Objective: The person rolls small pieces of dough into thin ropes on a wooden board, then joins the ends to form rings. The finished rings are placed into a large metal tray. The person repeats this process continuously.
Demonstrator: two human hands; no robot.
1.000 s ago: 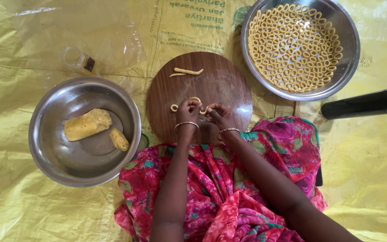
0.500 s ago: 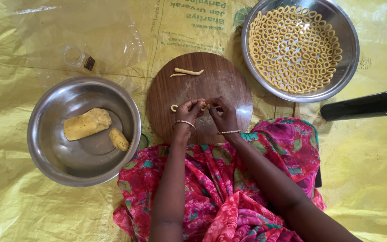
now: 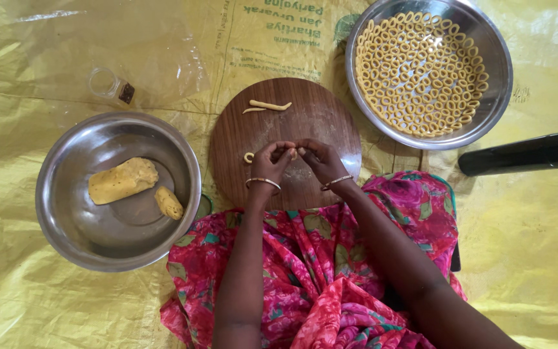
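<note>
dough piece: small pale bit of dough (image 3: 294,152), pinched between the fingertips of both my hands, just above the middle of the round wooden board (image 3: 240,139)
my left hand (image 3: 271,161): fingers curled in, tips pressed onto the dough piece, wrist bent, thin metal bangle (image 3: 263,182) on the wrist
my right hand (image 3: 321,161): fingers curled, tips meeting the left ones on the same dough piece, bangle on this wrist too
forearms: both come up from the bottom edge over my lap, converging at the board
curled ring: one small open dough ring (image 3: 248,157) lying on the board just left of my left hand, not touching it
dough strips: two thin rolled strips (image 3: 267,105) on the far part of the board, well apart from my hands
right bowl: steel bowl (image 3: 498,97) top right, packed with a flat layer of finished dough rings (image 3: 421,71)
left bowl: steel bowl (image 3: 59,220) at left, holds one big dough block (image 3: 123,180) and one small lump (image 3: 168,202), apart from each other
sheet: yellow plastic sack sheet (image 3: 33,310) under everything, green print block at top centre, reads upside down to me
jar: small clear jar (image 3: 111,86) lying top left, under clear plastic film
cylinder: black cylinder (image 3: 524,154) with silver end cap, lying on its side at right, near the right bowl
cloth: pink floral fabric (image 3: 305,258) across my lap, bottom centre
</note>
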